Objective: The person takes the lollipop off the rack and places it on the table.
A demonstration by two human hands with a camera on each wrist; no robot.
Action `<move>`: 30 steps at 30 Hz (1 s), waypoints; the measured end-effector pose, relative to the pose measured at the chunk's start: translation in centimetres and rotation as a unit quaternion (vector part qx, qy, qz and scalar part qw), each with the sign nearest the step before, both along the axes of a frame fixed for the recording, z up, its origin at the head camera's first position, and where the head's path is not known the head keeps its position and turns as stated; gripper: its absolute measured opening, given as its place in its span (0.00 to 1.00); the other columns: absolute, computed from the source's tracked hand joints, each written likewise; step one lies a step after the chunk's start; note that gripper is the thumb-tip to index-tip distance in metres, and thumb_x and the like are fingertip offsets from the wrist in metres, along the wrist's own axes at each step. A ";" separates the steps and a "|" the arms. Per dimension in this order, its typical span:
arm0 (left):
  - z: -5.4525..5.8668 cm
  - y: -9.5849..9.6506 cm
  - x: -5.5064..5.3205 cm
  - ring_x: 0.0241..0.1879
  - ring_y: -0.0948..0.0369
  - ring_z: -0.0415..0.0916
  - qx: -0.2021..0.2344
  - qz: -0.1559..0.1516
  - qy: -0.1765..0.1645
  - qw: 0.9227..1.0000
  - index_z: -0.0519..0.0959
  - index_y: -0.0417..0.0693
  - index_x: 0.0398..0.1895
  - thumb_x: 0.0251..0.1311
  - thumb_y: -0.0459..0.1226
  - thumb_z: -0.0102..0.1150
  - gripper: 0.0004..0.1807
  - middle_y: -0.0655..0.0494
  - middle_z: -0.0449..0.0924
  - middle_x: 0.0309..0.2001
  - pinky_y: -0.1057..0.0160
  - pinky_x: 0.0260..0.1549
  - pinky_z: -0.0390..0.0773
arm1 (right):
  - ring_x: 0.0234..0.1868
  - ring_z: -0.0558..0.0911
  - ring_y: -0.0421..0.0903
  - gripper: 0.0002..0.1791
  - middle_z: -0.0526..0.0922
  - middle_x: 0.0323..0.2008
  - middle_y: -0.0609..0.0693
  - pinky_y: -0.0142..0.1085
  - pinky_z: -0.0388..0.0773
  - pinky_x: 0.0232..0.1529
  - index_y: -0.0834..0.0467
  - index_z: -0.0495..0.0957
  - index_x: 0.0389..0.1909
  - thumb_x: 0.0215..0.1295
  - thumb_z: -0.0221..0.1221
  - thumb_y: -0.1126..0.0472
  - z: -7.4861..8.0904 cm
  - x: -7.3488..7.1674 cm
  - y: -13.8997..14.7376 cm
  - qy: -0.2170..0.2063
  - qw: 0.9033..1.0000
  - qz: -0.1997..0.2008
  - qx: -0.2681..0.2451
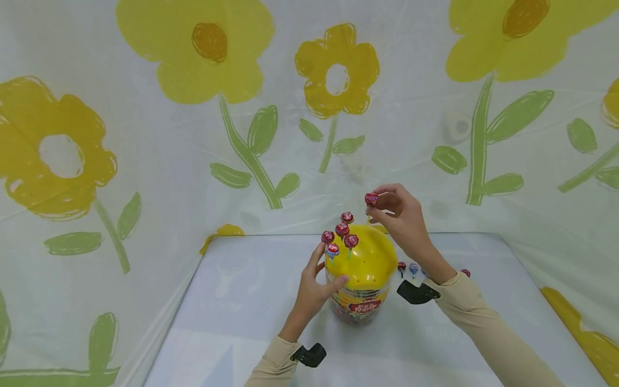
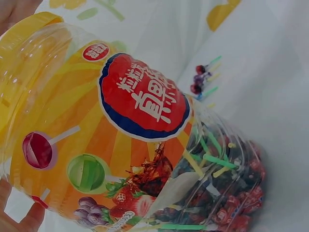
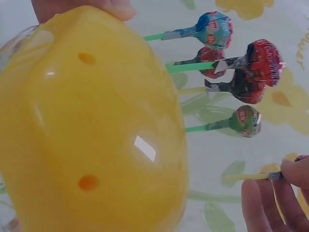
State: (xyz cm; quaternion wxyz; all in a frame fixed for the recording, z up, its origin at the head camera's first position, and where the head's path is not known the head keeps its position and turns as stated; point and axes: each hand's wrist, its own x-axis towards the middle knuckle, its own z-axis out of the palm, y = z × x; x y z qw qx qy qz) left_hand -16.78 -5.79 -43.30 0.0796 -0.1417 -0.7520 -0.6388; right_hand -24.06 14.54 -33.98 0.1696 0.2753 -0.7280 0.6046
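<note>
A clear plastic lollipop jar [image 1: 365, 307] with a yellow domed lid [image 1: 374, 258] stands on the table. Several wrapped lollipops [image 1: 342, 229] stick up by their sticks from the lid's left side; small holes dot the lid elsewhere. My left hand [image 1: 311, 293] grips the jar around its lid, thumb at the front and fingers on the left. Above the lid's far right edge, my right hand [image 1: 406, 223] pinches a red-wrapped lollipop [image 1: 371, 199], its pale yellow stick pointing down. In the left wrist view, more lollipops [image 2: 231, 208] lie in the jar's bottom behind the fruit label [image 2: 145, 96].
On the white table [image 1: 232, 301], a few loose lollipops [image 1: 413, 270] lie right of the jar, partly hidden by my right wrist. A flower-printed white curtain [image 1: 401, 134] hangs behind and along the sides. Black wrist cameras [image 1: 309, 355] sit on both cuffs.
</note>
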 end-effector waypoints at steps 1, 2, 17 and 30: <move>0.0 0.0 0.0 0.69 0.55 0.55 0.001 0.000 0.000 1.000 0.55 0.43 0.72 0.55 0.40 0.64 0.43 0.51 0.57 0.71 0.51 0.62 0.63 | 0.36 0.81 0.50 0.19 0.80 0.40 0.62 0.34 0.82 0.35 0.65 0.70 0.51 0.59 0.61 0.73 0.0 0.2 0.3 -0.003 1.000 0.001 -0.003; -0.1 0.0 0.0 0.69 0.55 0.54 0.002 0.000 0.001 1.000 0.55 0.43 0.72 0.55 0.40 0.64 0.43 0.51 0.57 0.71 0.51 0.62 0.63 | 0.35 0.81 0.51 0.19 0.80 0.40 0.63 0.35 0.82 0.34 0.65 0.70 0.51 0.58 0.61 0.73 0.1 0.4 0.5 -0.009 1.000 0.001 -0.007; -0.4 0.1 -0.2 0.69 0.55 0.55 0.014 -0.007 0.018 1.000 0.55 0.44 0.72 0.56 0.40 0.63 0.42 0.51 0.58 0.70 0.46 0.62 0.61 | 0.34 0.82 0.47 0.20 0.81 0.40 0.59 0.36 0.82 0.30 0.61 0.70 0.51 0.58 0.63 0.70 -2.0 2.9 4.5 -0.051 0.996 -0.050 0.048; -0.4 0.1 -0.2 0.69 0.55 0.55 0.009 -0.006 0.021 1.000 0.55 0.42 0.72 0.56 0.41 0.63 0.42 0.50 0.58 0.70 0.47 0.62 0.62 | 0.33 0.82 0.44 0.21 0.79 0.39 0.62 0.38 0.83 0.28 0.64 0.69 0.52 0.58 0.63 0.69 -4.2 4.2 6.3 -0.110 0.991 -0.060 0.040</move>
